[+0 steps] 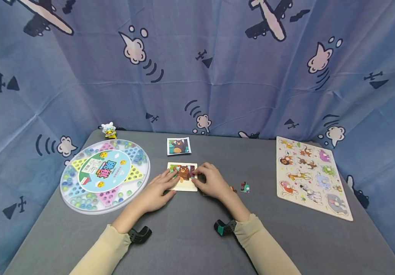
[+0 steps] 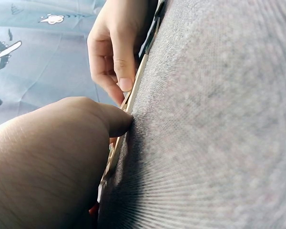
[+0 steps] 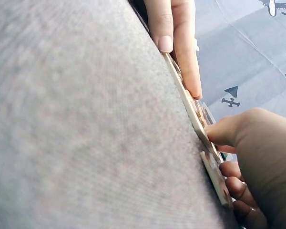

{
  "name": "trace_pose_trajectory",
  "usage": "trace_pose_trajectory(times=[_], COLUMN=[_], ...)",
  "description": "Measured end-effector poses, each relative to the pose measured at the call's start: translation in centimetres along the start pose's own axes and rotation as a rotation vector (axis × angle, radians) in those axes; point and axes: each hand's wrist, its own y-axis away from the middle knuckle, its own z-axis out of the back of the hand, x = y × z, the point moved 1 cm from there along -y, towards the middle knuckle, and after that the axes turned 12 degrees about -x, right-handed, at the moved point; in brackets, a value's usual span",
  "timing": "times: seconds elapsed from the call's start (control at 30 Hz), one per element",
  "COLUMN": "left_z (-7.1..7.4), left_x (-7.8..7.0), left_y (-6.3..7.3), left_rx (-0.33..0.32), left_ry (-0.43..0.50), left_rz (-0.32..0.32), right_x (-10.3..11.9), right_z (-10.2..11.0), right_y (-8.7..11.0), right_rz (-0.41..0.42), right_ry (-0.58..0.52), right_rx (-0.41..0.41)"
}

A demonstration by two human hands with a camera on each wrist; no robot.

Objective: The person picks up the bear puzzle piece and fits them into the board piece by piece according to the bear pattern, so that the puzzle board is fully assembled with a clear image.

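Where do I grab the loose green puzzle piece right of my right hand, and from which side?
Probably pinch the green puzzle piece by two opposite edges, coming from above and its right: it lies flat on the grey table, while your right hand and an orange piece are close on its left.

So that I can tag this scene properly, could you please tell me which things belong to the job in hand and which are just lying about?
In the job:
bear puzzle board, touched by the left hand
loose puzzle piece beyond the right hand
bear picture card, probably the reference

Lying about:
round marble game
wooden animal board
small figurine
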Motion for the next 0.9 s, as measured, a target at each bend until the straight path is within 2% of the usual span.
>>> trace_pose_trajectory(times=[0.43, 0.77, 0.9], left_z=[0.0, 0.0, -0.1], left_x=[-0.1, -1.2, -1.7], left_y=[0.1, -0.5, -0.9], left_rx=[0.004, 0.022, 0.017], left_ry=[-0.004, -0.127, -0.127], left_rz=[0.006, -0.001, -0.011], right_x=[0.1, -0.1, -0.2], right_z=[-0.2, -0.3, -0.3], right_y=[0.1, -0.2, -0.2], right_rz=[0.05, 0.035, 0.041], right_ry=[0.036, 0.03, 0.021], right_rx=[-0.042, -0.027, -0.032])
